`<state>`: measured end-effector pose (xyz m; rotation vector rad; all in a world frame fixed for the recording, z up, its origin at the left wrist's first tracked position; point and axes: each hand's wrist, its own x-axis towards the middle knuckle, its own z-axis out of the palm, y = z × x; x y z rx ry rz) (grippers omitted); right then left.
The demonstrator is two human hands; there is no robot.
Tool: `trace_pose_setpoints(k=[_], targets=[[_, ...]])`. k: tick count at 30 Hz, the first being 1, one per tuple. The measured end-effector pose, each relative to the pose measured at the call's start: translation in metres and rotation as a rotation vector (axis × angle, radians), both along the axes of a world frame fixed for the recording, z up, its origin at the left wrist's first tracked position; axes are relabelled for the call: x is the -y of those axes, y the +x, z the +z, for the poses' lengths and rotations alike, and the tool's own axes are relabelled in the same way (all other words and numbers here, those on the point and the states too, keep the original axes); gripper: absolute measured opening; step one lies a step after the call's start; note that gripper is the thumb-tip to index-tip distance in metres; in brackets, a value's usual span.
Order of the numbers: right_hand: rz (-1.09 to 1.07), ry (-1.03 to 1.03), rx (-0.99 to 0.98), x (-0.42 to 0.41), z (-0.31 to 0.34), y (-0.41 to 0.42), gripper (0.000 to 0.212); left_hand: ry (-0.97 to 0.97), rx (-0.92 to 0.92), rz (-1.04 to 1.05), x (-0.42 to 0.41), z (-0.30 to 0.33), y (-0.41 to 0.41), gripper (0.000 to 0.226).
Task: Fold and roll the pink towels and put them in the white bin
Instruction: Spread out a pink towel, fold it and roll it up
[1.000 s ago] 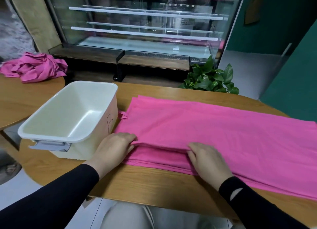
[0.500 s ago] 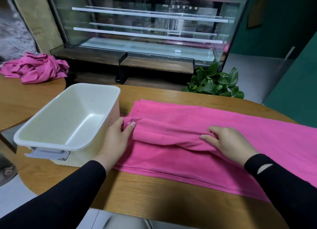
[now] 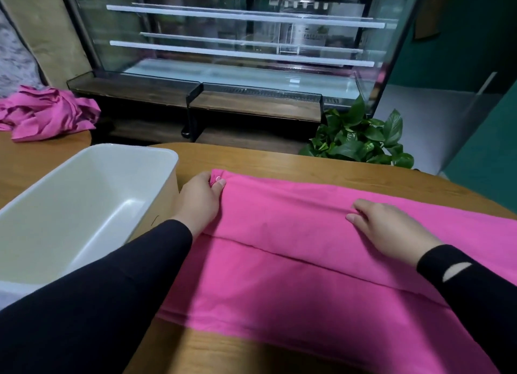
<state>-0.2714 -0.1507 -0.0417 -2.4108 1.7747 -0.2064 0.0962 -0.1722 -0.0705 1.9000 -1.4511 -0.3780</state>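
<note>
Pink towel beside bin: left hand pinches its far corner; right hand grip pinches far edge.

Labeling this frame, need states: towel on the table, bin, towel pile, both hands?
pink towel: spread flat, near edge folded over to the far side
white bin: empty
towel pile: crumpled, unfolded, on the left table
left hand: pinches the towel's far corner
right hand: fingers on the far fold edge

Black long sleeves; oval cutout at right cuff.
</note>
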Motion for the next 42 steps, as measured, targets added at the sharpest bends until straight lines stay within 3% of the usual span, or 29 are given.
trace_pose_setpoints(k=[6,18,23,27,29,32,35,38,42], targets=[[0.006,0.019,-0.010,0.045,-0.010,0.001,0.035,0.151,0.150,0.060,0.032,-0.012,0.000,0.038],[-0.040,-0.173,-0.037,0.101,-0.041,0.003,0.041,0.208,0.291,0.072,0.056,-0.024,0.011,0.041],[-0.059,-0.176,-0.052,0.096,-0.058,-0.002,0.041,0.145,0.602,0.002,0.040,-0.030,0.006,0.027],[-0.060,-0.224,-0.026,0.093,-0.063,-0.002,0.040,-0.130,0.873,-0.086,0.038,-0.008,-0.032,0.032],[-0.056,-0.222,-0.033,0.094,-0.061,-0.003,0.039,-0.255,0.763,-0.316,0.033,-0.001,-0.068,0.030],[-0.012,-0.209,-0.017,0.090,-0.057,-0.004,0.038,-0.036,0.528,-0.591,0.021,-0.018,-0.106,0.042],[0.013,-0.185,-0.017,0.083,-0.051,-0.025,0.038,0.146,0.568,-0.575,0.019,-0.040,-0.102,0.063],[-0.013,-0.168,-0.025,0.073,-0.048,-0.063,0.041,0.200,0.580,-0.571,0.024,-0.048,-0.095,0.084],[-0.091,-0.189,-0.021,0.057,-0.048,-0.120,0.043,0.263,0.568,-0.562,0.025,-0.048,-0.104,0.089]])
